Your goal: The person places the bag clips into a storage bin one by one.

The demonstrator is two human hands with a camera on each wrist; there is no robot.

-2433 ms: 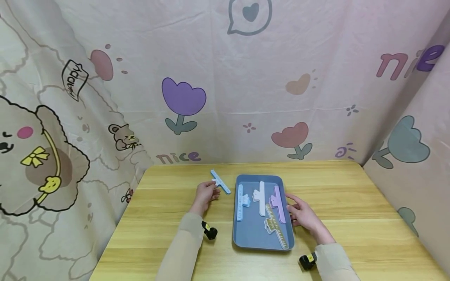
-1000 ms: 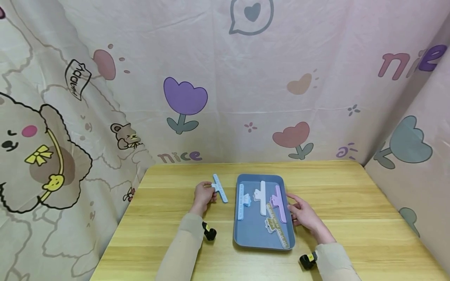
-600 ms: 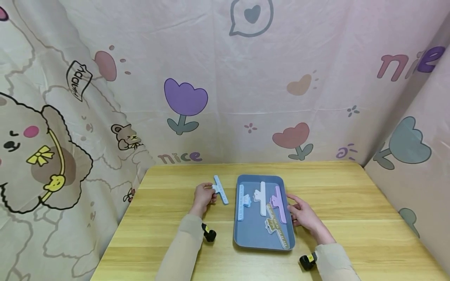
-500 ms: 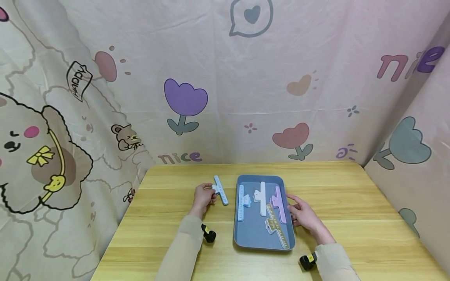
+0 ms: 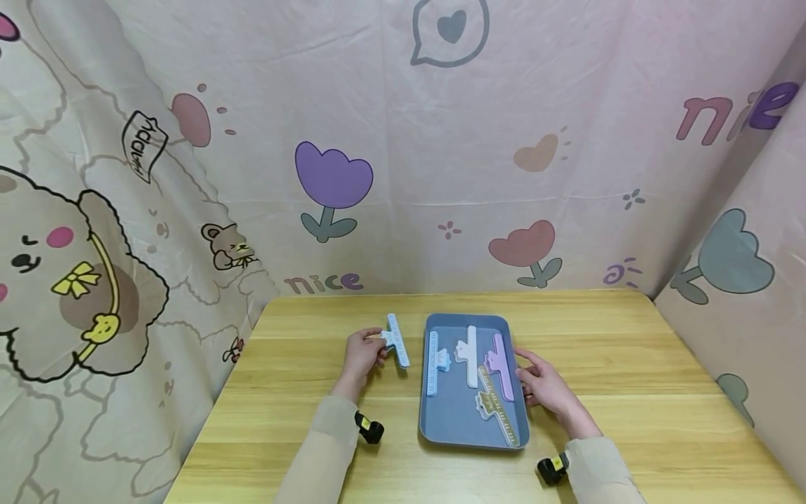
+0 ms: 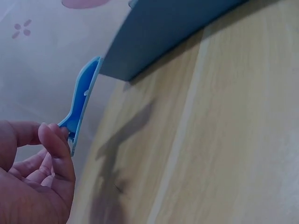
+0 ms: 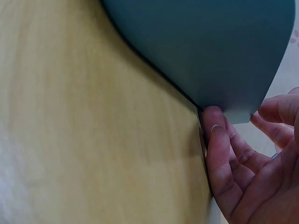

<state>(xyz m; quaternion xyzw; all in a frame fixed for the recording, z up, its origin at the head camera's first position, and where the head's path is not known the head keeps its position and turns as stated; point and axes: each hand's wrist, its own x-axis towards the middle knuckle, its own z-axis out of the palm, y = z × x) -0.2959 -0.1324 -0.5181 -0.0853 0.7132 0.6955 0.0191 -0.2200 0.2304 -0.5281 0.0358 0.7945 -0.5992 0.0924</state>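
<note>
My left hand pinches a light blue clip by its handle, left of the tray. In the left wrist view, thumb and fingertips meet on the end of the clip, and its shadow falls on the table apart from it. At the tray's right side, my right hand rests relaxed fingers against the outer wall; the right wrist view has the fingertips low along the tray. Inside the grey-blue tray lie another light blue clip, a white clip, a purple clip and a clear clip with gold-brown markings.
The tray stands lengthwise on a light wooden table. A patterned curtain hangs behind the table's back edge and along both sides. Each wrist wears a small black camera, such as the left camera.
My left hand has taken hold of the light blue clip by its handle and turned it from a steep slant to more nearly lengthwise. The right hand and tray stay in place.
</note>
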